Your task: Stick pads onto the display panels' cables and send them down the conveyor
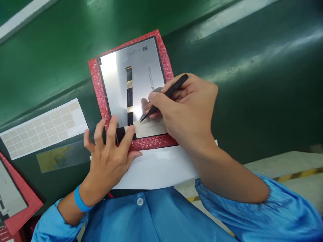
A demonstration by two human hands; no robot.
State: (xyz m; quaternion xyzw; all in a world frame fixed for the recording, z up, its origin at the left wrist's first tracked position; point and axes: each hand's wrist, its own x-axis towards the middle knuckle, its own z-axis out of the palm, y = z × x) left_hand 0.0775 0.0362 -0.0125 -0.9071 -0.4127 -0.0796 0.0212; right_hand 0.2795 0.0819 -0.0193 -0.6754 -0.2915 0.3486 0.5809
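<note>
A display panel (143, 72) lies with its silvery back up on a sheet of red bubble wrap (165, 58). A black and gold flex cable (129, 92) runs down the panel to a pale strip (151, 128) along the near edge. My right hand (189, 104) grips black tweezers (174, 89), their tips pointing down at or just above the pale strip, beside the cable's lower end. My left hand (108, 154) has its fingers spread, with the index fingertip resting on the near edge by the cable. Whether the tweezer tips touch the strip, I cannot tell.
White paper (156, 168) lies under the near side of the bubble wrap. To the left are a sheet of square beige stickers (45, 127) and a clear strip with a yellow end (54, 159). Another panel (12, 191) on red wrap sits at lower left. Green matting (252, 101) covers the bench.
</note>
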